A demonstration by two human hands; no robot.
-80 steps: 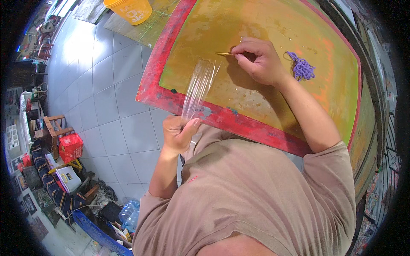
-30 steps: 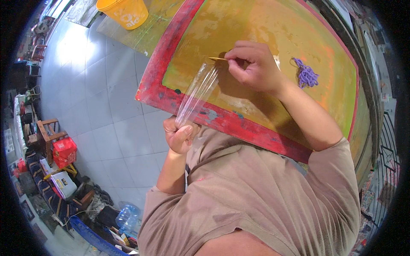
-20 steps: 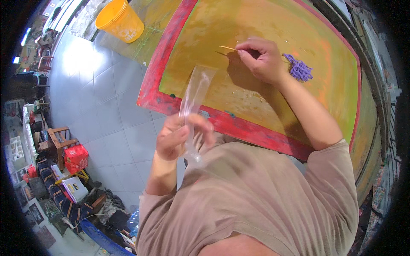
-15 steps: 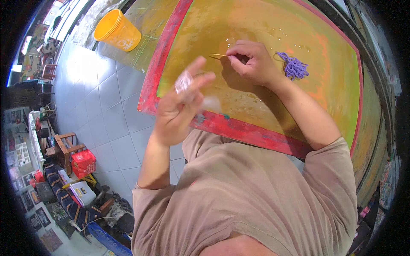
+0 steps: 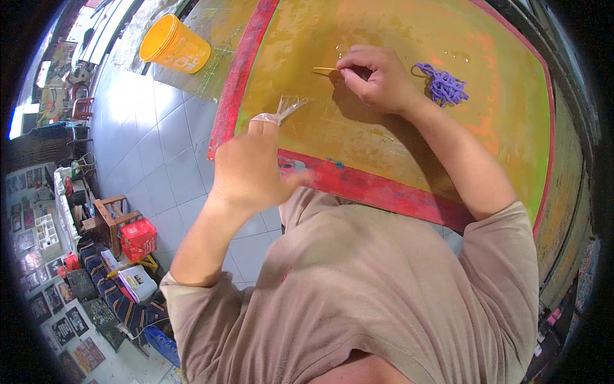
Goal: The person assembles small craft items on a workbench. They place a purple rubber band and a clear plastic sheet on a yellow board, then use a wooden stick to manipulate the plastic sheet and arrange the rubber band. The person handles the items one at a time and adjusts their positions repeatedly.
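Clear plastic film or tape (image 5: 271, 118) wraps round the fingertips of my left hand (image 5: 248, 163), its loose ends sticking out to the right. The thumb is spread away from the fingers and smeared by motion. This hand is over the lower left corner of a red-edged frame (image 5: 377, 186) with a yellow-green sheet across it. Farther right, my right hand (image 5: 378, 80) pinches a thin yellow stick (image 5: 325, 68) just above the sheet, the stick's tip pointing left. A purple tangle of cord or cloth strips (image 5: 448, 87) lies on the sheet, right of that hand.
A yellow bucket (image 5: 175, 45) stands beyond the frame's left edge. Water drops dot the sheet. On the tiled floor (image 5: 173, 144) at lower left are a wooden stool (image 5: 114, 217), a red box (image 5: 139, 239) and a white container (image 5: 137, 283).
My left hand has turned, its back now showing and its thumb swung out to the right. My right hand still pinches the stick over the sheet. The view has shifted slightly.
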